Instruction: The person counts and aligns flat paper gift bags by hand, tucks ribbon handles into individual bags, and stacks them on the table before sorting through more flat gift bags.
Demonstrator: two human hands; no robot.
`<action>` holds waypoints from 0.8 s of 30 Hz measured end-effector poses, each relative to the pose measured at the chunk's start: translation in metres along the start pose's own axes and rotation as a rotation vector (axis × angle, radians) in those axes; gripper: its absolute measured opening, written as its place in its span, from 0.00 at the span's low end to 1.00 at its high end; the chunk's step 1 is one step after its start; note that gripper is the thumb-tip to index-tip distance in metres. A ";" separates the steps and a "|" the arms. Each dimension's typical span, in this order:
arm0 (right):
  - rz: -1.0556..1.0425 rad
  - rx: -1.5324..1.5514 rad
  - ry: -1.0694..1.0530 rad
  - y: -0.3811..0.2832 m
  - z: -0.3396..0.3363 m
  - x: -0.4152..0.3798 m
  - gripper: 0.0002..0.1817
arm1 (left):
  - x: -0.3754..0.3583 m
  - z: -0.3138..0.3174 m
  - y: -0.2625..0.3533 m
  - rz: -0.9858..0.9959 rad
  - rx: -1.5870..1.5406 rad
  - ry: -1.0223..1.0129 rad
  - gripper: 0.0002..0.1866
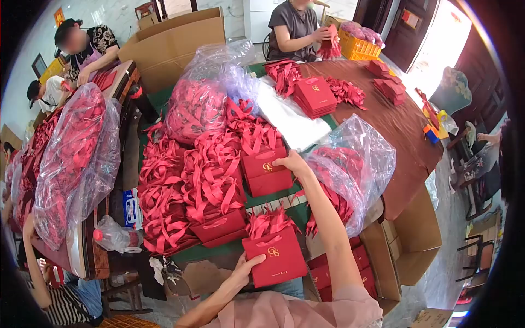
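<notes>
My left hand [244, 271] grips the lower left side of a red paper gift bag [279, 262] with gold lettering, its thumb across the front. Red ribbons [270, 221] fan out behind that bag's top edge. Farther up, my right hand [296, 165] is closed at the upper right of another red gift bag [267, 181], which stands at the front of a stack; its fingertips are partly hidden. Beside it on the left are packed rows of red bags with ribbon handles [210, 175]. A clear plastic sack of red bags [355, 169] lies right of my right forearm.
An open cardboard box [413, 246] with red bags inside stands at lower right. A brown-covered table [383, 131] holds more bag stacks. A plastic bottle [117, 239] lies at left, near a dark bottle [143, 104]. Other people sit at left and at the far side.
</notes>
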State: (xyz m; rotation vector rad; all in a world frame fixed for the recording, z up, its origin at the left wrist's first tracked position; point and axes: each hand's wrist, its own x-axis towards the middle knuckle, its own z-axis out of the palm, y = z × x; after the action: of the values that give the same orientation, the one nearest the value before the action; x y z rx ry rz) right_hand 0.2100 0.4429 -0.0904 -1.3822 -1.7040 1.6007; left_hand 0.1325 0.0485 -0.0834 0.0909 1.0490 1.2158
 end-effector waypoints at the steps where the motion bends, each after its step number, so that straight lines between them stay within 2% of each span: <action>1: 0.026 -0.073 0.019 0.014 0.001 0.017 0.32 | 0.000 0.000 -0.001 -0.001 0.002 0.010 0.34; 3: 0.051 -0.146 0.037 0.018 0.000 0.025 0.33 | -0.001 -0.001 -0.002 -0.009 0.000 0.016 0.34; 5: 0.083 -0.028 0.031 -0.015 -0.004 0.001 0.35 | -0.001 -0.001 -0.002 -0.015 -0.003 0.020 0.33; 8: 0.060 0.030 -0.082 -0.009 -0.007 0.015 0.35 | 0.001 -0.002 -0.003 -0.012 -0.008 0.005 0.33; 12: 0.068 0.091 -0.044 -0.021 -0.003 0.008 0.35 | 0.000 -0.002 -0.004 -0.020 -0.007 0.000 0.33; 14: 0.076 0.013 0.018 -0.033 -0.001 -0.002 0.32 | -0.001 -0.001 -0.004 -0.023 -0.012 -0.002 0.33; 18: 0.103 -0.037 -0.029 -0.034 -0.005 0.005 0.29 | -0.001 -0.001 -0.005 -0.022 -0.007 0.011 0.32; 20: 0.082 0.128 -0.200 -0.026 -0.006 0.016 0.28 | -0.001 -0.001 -0.006 -0.026 -0.004 0.016 0.32; 24: 0.067 0.210 -0.170 -0.023 -0.005 0.019 0.28 | -0.001 0.001 -0.005 -0.031 -0.008 0.017 0.32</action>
State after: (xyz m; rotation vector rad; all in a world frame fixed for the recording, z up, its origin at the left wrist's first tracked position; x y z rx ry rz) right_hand 0.1977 0.4657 -0.0742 -1.2423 -1.5406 1.9220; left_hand 0.1368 0.0464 -0.0847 0.0582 1.0563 1.1942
